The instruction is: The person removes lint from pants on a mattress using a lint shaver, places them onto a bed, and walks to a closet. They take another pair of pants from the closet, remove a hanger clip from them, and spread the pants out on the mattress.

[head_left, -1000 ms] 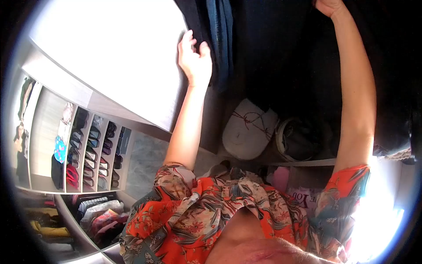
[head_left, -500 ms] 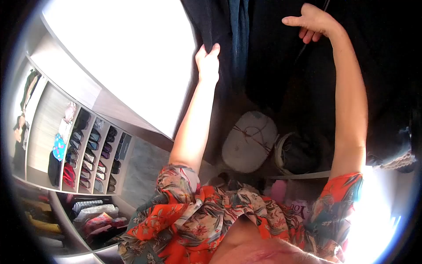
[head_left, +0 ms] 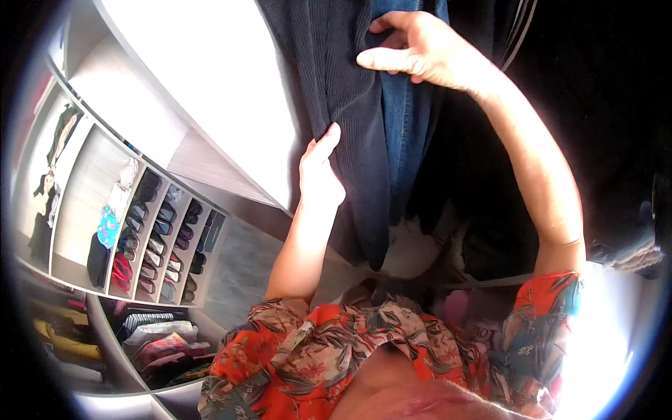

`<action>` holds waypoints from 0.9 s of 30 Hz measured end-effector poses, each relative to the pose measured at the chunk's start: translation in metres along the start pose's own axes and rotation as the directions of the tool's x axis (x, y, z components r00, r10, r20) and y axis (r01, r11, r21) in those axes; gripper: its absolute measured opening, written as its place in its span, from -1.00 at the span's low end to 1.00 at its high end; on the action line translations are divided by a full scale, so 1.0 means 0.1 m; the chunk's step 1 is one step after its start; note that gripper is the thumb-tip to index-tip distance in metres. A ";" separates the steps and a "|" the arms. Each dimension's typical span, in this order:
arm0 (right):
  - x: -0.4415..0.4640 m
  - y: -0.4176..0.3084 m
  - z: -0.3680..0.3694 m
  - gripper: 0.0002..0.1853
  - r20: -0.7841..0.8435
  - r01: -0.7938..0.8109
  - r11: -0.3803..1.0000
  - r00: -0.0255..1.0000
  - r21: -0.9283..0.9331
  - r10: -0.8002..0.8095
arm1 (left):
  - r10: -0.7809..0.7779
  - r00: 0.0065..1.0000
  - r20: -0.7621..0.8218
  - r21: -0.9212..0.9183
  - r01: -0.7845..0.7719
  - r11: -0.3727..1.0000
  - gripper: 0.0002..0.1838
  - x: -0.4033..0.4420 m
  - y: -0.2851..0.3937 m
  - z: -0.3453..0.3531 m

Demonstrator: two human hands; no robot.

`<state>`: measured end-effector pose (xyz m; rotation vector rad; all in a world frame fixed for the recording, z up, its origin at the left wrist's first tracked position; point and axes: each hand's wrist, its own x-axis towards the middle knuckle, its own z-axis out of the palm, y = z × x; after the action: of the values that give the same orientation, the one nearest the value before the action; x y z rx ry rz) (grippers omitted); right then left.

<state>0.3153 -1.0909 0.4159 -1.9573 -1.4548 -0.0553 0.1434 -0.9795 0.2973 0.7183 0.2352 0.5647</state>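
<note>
Dark ribbed trousers (head_left: 336,77) hang at the top centre, with blue jeans (head_left: 406,126) just to their right. My left hand (head_left: 322,164) is closed on the left edge of the ribbed trousers, its thumb showing on the cloth and its other fingers hidden behind. Higher up, my right hand (head_left: 420,56) reaches in from the right across the jeans. Its thumb and fingers are apart, with the fingertips at the right edge of the ribbed trousers.
Shoe shelves (head_left: 157,238) stand at the left, above a drawer of folded clothes (head_left: 161,343). A white panel (head_left: 210,84) rises left of the trousers. A pale rounded bundle (head_left: 413,248) lies low behind them. Dark clothes hang at the right.
The ribbed trousers have come lower and nearer in view. My right hand has moved left to them; my left hand, open at first, has closed on their edge.
</note>
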 end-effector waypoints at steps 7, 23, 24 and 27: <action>-0.02 0.34 -0.09 -0.25 -0.230 -0.236 0.939 0.957 -0.250 0.179 | 0.033 0.994 0.101 0.230 -0.055 0.972 -0.42 -0.43 0.27 0.09; -0.33 -0.24 -0.73 -0.55 0.030 -0.117 0.506 0.984 0.854 0.177 | -0.007 0.953 0.303 -0.178 0.064 0.982 -0.43 -0.83 0.41 0.46; -0.33 -0.24 -0.72 -0.55 0.033 -0.124 0.502 0.982 0.856 0.186 | -0.009 0.943 0.333 -0.177 0.071 0.982 -0.44 -0.87 0.45 0.51; -0.34 -0.31 -0.83 -0.50 0.040 -0.133 0.547 0.983 0.826 0.178 | 0.014 0.944 0.329 -0.179 0.048 0.983 -0.46 -0.95 0.51 0.57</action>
<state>0.3056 -1.1602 0.4803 -1.2413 -0.9636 0.5755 0.0667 -1.0332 0.3755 0.6178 -0.1224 0.4346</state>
